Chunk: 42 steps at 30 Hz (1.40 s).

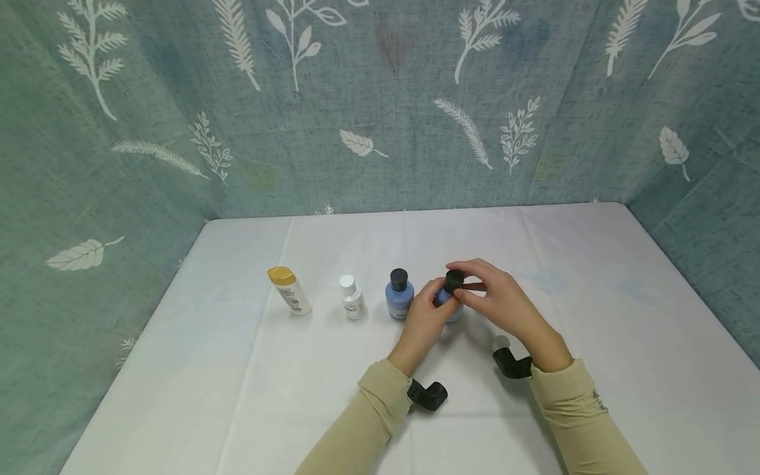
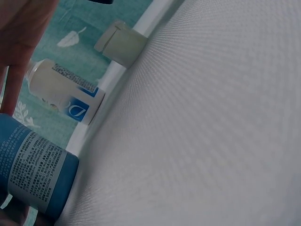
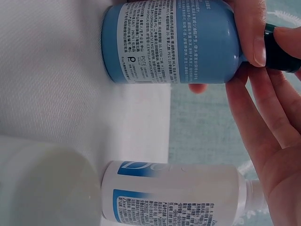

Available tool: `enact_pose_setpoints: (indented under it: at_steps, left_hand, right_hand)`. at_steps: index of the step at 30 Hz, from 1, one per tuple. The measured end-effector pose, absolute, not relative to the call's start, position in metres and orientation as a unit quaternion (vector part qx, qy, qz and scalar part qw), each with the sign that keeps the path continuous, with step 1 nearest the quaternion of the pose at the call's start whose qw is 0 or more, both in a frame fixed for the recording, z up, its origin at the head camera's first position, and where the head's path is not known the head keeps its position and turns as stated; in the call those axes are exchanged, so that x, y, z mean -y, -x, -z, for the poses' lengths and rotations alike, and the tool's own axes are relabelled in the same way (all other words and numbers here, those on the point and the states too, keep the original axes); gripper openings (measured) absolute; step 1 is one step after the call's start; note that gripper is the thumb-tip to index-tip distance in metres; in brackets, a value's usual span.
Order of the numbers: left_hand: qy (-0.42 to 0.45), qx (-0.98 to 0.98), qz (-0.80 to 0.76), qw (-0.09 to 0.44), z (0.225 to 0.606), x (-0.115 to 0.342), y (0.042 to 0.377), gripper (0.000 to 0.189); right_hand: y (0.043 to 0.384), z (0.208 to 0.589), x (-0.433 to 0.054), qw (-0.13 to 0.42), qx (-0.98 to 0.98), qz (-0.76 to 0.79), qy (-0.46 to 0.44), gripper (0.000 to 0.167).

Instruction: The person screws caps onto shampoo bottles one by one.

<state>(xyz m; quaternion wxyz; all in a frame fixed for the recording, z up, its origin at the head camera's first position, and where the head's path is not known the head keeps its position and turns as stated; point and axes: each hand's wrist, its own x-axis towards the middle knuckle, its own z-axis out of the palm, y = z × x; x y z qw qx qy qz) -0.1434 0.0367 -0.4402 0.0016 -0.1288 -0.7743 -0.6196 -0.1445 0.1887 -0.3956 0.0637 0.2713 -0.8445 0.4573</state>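
My left hand [image 1: 424, 313] holds a blue bottle [image 3: 174, 42] round its shoulder, and the bottle's base rests on the white table. My right hand [image 1: 495, 297] pinches the black cap [image 1: 454, 280] of that same bottle between thumb and fingers. Much of this bottle is hidden by the hands in the head view, while its printed label [image 2: 37, 165] shows in the left wrist view. Just left of it, a second blue bottle [image 1: 398, 298] with a black cap stands upright.
Further left stand a small white bottle [image 1: 354, 303] and a white bottle with a yellow cap [image 1: 291, 292]. Beside the held bottle in the right wrist view is a white bottle with a blue label [image 3: 183, 193]. A pale rounded object [image 3: 47, 183] looms close to that camera.
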Motion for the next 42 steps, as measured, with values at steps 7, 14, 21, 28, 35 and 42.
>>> enact_pose_setpoints:
  at_steps: [7, 14, 21, 28, 35, 42]
  left_hand:
    - [0.135, 0.778, 0.614, 0.004, 0.464, -0.038, 0.157, 0.026]
    - [0.146, 0.78, 0.608, 0.011, 0.465, -0.037, 0.158, 0.027]
    - [0.15, 0.787, 0.599, 0.015, 0.464, -0.038, 0.158, 0.026]
    - [0.141, 0.786, 0.601, 0.008, 0.463, -0.039, 0.158, 0.025]
    - [0.132, 0.787, 0.603, 0.006, 0.464, -0.038, 0.157, 0.023]
    - [0.133, 0.787, 0.603, 0.008, 0.464, -0.038, 0.156, 0.024]
  right_hand:
    - [0.151, 0.408, -0.192, 0.067, 0.837, -0.47, -0.274, 0.044]
    - [0.152, 0.408, -0.193, 0.07, 0.841, -0.462, -0.272, 0.045]
    - [0.152, 0.408, -0.194, 0.067, 0.843, -0.462, -0.268, 0.045]
    - [0.152, 0.408, -0.194, 0.069, 0.843, -0.462, -0.267, 0.044]
    - [0.152, 0.408, -0.193, 0.071, 0.843, -0.459, -0.271, 0.042]
    - [0.152, 0.408, -0.193, 0.065, 0.843, -0.461, -0.27, 0.041]
